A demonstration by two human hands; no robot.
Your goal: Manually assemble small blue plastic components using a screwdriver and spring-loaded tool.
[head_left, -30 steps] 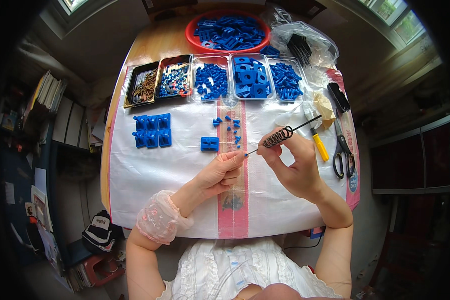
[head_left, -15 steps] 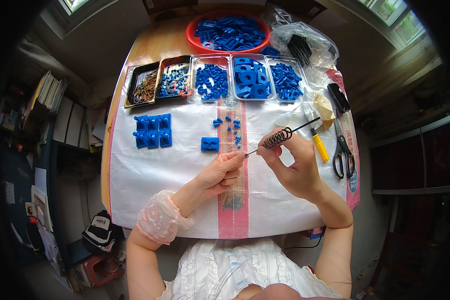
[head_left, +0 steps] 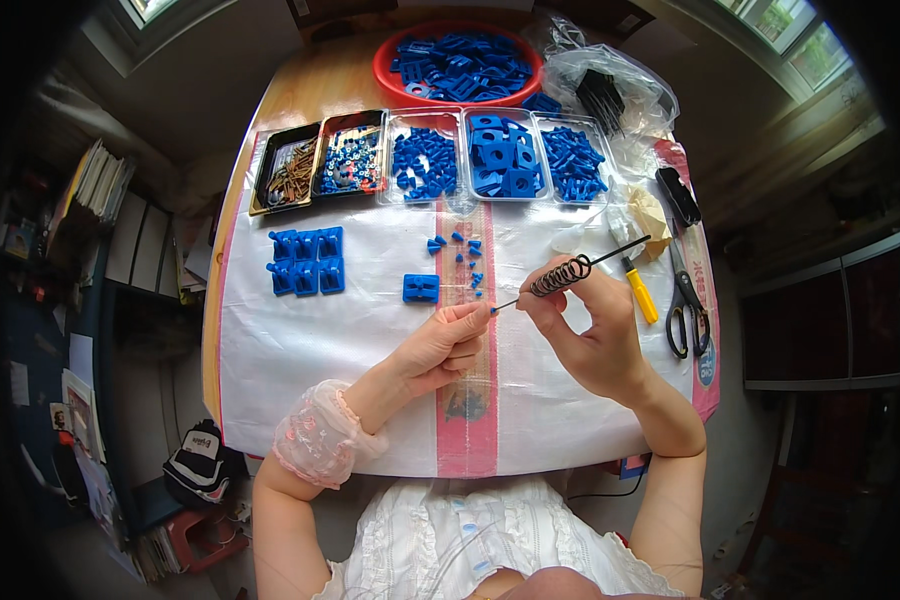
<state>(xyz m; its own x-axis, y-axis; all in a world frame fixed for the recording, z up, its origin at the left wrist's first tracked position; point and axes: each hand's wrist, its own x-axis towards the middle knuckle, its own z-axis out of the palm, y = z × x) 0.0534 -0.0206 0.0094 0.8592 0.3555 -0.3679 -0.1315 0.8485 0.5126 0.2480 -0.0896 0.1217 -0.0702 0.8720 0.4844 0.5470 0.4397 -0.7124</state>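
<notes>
Over the middle of the table my left hand (head_left: 438, 347) is closed in a pinch on a small blue plastic piece (head_left: 494, 310), mostly hidden by the fingertips. My right hand (head_left: 598, 325) grips a thin black rod with a black wire coil (head_left: 562, 276) around it, and the rod's lower tip meets the blue piece. Just beyond my left hand lies a blue rectangular block (head_left: 421, 289). Several small blue pegs (head_left: 474, 247) are scattered to the right of that block. Farther left, several blue blocks with upright pegs (head_left: 307, 261) stand together in two rows.
Across the back run trays of brass-coloured screws (head_left: 292, 178), small nuts (head_left: 349, 162) and blue parts (head_left: 504, 155). Behind them stands a red basin (head_left: 382, 82) of blue parts. To the right lie a yellow-handled tool (head_left: 641, 296), black scissors (head_left: 682, 305) and a clear plastic bag (head_left: 650, 90).
The coiled rod and my right hand have shifted very slightly to the right. My left hand keeps its pinch in nearly the same place.
</notes>
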